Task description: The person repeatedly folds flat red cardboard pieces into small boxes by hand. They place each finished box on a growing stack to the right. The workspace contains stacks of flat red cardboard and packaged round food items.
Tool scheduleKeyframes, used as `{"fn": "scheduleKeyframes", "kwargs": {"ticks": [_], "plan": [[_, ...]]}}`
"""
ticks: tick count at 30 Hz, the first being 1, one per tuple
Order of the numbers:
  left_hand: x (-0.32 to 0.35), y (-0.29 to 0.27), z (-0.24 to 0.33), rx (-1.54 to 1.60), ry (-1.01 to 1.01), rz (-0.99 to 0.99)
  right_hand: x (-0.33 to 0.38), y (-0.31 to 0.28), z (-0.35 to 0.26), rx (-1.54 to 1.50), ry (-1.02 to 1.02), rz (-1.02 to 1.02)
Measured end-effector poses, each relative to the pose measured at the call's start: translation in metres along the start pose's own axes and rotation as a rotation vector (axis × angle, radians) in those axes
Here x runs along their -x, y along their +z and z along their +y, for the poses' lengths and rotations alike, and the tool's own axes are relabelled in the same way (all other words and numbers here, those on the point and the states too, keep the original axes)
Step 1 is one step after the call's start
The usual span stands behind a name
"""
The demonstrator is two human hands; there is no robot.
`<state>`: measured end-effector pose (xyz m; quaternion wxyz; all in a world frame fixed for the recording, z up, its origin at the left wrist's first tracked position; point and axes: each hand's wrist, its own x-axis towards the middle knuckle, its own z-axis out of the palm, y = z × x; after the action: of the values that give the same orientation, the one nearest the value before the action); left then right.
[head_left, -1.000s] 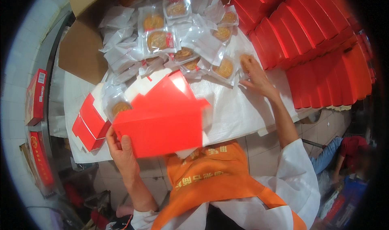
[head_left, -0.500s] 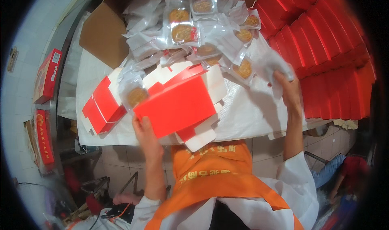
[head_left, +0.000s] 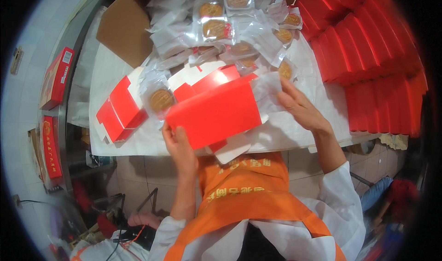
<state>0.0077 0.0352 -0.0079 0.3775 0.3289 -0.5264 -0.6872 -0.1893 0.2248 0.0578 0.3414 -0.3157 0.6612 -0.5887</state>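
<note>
A red cardboard box is tilted in front of me, gripped at its left lower corner by my left hand. My right hand is closed on a whitish plastic packet at the box's right end. The packet's near end is against or just inside the box opening; I cannot tell which. What the packet holds is not visible. Beside the box's left edge lies a wrapped mooncake. Behind the box, partly hidden, are more red-and-white cartons; another folded carton lies to the left.
A heap of wrapped mooncakes spills from a brown cardboard box at the back. Rows of red boxes are stacked on the right. White sheeting covers the table. Two printed red boxes stand at the far left.
My right hand has brought the packet leftward from beside the red stacks to the box's right end. The left hand and the red box have shifted slightly right.
</note>
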Motion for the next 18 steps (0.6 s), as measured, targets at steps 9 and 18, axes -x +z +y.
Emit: {"fn": "scheduleKeyframes", "kwargs": {"ticks": [9,18], "plan": [[0.005,0.000,-0.010,0.210,-0.121,-0.005,0.036,0.025,-0.002,0.168,-0.055,-0.070],[0.063,0.019,-0.015,0.016,-0.265,-0.152,0.043,0.042,0.017,0.385,-0.375,0.192]]}}
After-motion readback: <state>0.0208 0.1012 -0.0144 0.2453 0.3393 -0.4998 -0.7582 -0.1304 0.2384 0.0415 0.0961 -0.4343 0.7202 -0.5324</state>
